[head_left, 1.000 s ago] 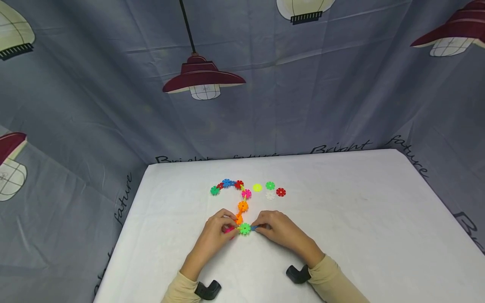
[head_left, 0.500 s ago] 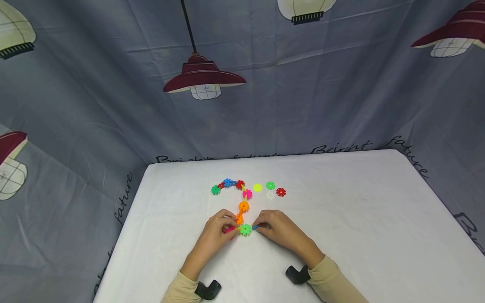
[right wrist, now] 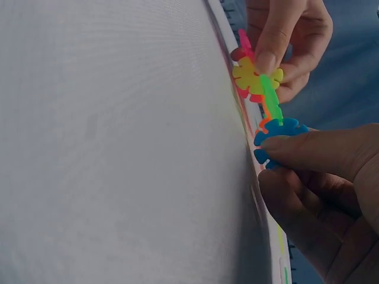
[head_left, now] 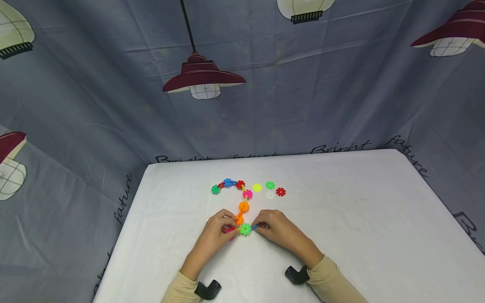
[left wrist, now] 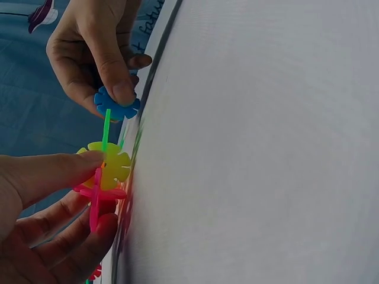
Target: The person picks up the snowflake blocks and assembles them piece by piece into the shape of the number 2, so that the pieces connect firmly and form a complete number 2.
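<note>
My left hand point(head_left: 216, 230) pinches a yellow notched plastic disc point(left wrist: 120, 168) between thumb and fingers, with pink discs point(left wrist: 95, 204) joined beside it. A bright green disc point(head_left: 245, 229) extends from the yellow one towards my right hand point(head_left: 282, 229). That hand pinches a blue disc point(right wrist: 287, 126), whose notched rim meets the green disc's edge; how deeply they interlock I cannot tell. From the left hand a linked chain of discs runs away over the table: orange point(head_left: 244, 206), pink point(head_left: 247, 194), red point(head_left: 240, 184), blue point(head_left: 227, 182), dark green point(head_left: 215, 190).
Loose discs lie right of the chain's far part: yellow point(head_left: 257, 187), green point(head_left: 270, 185), white point(head_left: 270, 195) and red point(head_left: 281, 192). They rest on a white-covered table point(head_left: 360, 210). A grey curtain point(head_left: 265, 105) with lamp prints hangs behind it.
The blue disc in my right hand has tilted slightly beside the green disc. The chain's far part has shifted a little to the right. Both hands stay nearly in place.
</note>
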A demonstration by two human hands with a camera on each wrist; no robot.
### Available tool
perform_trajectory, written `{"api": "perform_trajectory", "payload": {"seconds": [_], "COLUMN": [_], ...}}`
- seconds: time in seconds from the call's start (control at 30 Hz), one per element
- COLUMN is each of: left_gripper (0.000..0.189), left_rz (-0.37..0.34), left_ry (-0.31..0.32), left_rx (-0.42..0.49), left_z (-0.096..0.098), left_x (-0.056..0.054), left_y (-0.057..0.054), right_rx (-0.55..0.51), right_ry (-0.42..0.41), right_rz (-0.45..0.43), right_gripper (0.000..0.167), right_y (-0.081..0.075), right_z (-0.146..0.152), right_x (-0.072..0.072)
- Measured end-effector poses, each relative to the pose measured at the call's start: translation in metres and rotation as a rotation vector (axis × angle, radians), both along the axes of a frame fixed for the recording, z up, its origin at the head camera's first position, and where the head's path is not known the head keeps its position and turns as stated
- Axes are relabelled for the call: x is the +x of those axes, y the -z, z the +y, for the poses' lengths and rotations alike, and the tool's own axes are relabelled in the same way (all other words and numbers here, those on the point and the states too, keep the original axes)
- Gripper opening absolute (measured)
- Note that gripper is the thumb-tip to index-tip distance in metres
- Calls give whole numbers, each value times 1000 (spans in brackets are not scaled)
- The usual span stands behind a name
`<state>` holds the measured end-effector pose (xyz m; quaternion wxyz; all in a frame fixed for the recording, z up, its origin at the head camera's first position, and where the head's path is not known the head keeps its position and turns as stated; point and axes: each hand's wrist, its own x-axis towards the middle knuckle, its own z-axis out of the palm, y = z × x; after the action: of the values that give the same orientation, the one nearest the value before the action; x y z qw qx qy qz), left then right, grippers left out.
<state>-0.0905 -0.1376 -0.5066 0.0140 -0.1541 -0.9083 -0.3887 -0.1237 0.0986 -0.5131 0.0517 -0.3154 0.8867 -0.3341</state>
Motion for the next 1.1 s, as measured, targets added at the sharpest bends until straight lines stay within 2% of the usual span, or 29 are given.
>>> {"api": "perform_trajectory", "payload": {"seconds": [0.17,0.47,0.8,1.1], "left_gripper": [9,9,9,10], "left_rz": [15,13,17,41], "left_ry": [14,11,9,-23], "left_rx": [-15,-9,0,-18], "left_z": [0,0,3,5], "left_x": [0,1,0,2], "left_y": [0,1,2,2], "right_rx": [5,-3,-24,-61], "right_ry": [-4,-8,20,20], "right_rz": [9,-34,41,31], "right_gripper": [11,10,11,11], "right_y": [-1,1,2,3], "right_z": [0,0,-2,-5], "right_x": [1,0,2,2]}}
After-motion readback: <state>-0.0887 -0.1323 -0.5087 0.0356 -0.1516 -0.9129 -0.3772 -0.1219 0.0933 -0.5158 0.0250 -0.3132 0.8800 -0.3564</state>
